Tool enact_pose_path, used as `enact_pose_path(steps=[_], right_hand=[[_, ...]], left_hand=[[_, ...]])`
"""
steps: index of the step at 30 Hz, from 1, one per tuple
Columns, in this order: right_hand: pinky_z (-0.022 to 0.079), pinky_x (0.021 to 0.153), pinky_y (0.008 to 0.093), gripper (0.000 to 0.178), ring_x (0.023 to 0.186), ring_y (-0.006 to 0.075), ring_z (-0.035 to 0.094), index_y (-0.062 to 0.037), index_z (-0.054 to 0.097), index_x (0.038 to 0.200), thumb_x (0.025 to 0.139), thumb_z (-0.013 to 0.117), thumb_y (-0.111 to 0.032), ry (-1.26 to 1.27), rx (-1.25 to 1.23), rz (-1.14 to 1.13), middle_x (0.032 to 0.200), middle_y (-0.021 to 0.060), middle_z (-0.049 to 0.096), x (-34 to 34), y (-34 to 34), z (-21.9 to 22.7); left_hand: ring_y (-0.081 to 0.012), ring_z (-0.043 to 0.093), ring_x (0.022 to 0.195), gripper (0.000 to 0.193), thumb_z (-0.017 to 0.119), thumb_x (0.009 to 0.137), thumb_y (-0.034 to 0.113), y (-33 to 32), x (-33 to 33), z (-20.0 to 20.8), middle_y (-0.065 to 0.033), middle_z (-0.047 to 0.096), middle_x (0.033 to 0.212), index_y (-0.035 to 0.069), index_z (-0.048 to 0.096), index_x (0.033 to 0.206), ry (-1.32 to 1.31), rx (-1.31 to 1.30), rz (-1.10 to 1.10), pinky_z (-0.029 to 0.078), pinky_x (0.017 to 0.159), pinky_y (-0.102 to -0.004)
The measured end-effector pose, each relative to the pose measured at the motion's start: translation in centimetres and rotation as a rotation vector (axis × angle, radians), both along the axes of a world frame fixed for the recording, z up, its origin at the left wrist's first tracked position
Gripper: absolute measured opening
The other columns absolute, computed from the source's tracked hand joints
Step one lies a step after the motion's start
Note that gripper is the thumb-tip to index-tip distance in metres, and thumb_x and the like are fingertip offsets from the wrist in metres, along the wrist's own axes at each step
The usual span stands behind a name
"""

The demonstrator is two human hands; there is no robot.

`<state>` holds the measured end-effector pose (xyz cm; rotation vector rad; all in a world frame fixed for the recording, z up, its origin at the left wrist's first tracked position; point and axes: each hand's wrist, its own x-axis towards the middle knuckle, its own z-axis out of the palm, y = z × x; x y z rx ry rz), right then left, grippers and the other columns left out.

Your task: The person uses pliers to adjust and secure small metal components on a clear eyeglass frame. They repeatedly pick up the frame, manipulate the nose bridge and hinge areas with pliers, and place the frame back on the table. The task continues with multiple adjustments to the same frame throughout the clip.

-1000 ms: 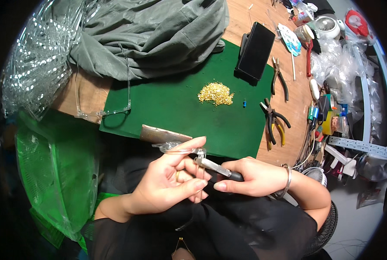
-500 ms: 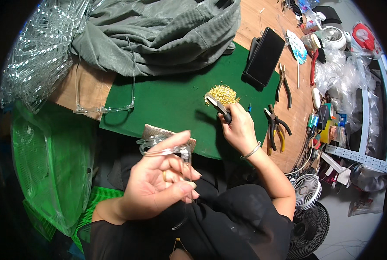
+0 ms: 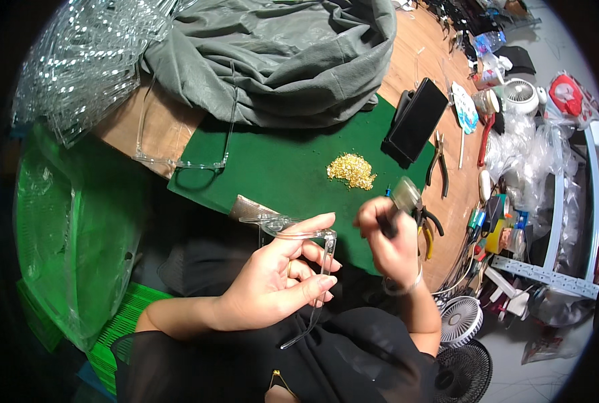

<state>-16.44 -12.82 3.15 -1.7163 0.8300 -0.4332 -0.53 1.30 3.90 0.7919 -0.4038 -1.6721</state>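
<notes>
My left hand (image 3: 272, 289) is closed on a clear plastic eyeglass frame (image 3: 328, 254), held in front of my body with one temple hanging down. To its right, my right hand (image 3: 397, 254) grips pliers (image 3: 405, 195), both smeared by motion; the jaws point up and I cannot make out anything between them. A small heap of gold-coloured metal bits (image 3: 350, 170) lies on the green mat (image 3: 279, 154), beyond my right hand. Just behind the held frame, a tan block (image 3: 251, 205) juts from the table edge. A second clear eyeglass frame (image 3: 205, 164) rests at the mat's left edge.
A big pile of clear frames (image 3: 84, 74) fills the far left, beside a grey cloth (image 3: 272, 67). On the right are a black phone-like device (image 3: 418, 121), pliers (image 3: 438, 164), yellow-handled pliers (image 3: 428, 238) and a white fan (image 3: 461, 319). A green plastic bag (image 3: 78, 228) hangs left.
My right hand has lifted the pliers away from the gold heap, back and to the right. My left hand, still holding the eyeglass frame, appears farther right as the whole view shifts.
</notes>
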Motion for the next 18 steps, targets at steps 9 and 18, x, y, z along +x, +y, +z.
enact_pose_path(steps=[9, 18], right_hand=[[0.042, 0.058, 0.0308, 0.011, 0.059, 0.0192, 0.056, -0.0032, 0.058, 0.077, 0.075, 0.069, -0.003, -0.488, -0.444, 0.103, 0.067, 0.0062, 0.059, 1.4, 3.3, 0.1], [0.042, 0.057, 0.0316, 0.013, 0.058, 0.0194, 0.055, -0.0024, 0.060, 0.077, 0.074, 0.072, -0.008, -0.600, -0.386, 0.160, 0.067, 0.0062, 0.058, 1.7, 3.4, -0.4]], left_hand=[[-0.0104, 0.060, 0.075, 0.067, 0.055, 0.085, -0.006, 0.5, -1.0, 0.5, -0.0068, 0.049, 0.097, 0.006, 0.021, 0.142, 0.027, -0.052, -0.052, 0.051, 0.067, -0.0219], [-0.0150, 0.062, 0.080, 0.066, 0.055, 0.085, -0.007, 1.0, -0.4, 0.6, -0.0076, 0.048, 0.096, 0.001, 0.020, 0.141, 0.071, -0.079, -0.119, 0.052, 0.068, -0.0228]])
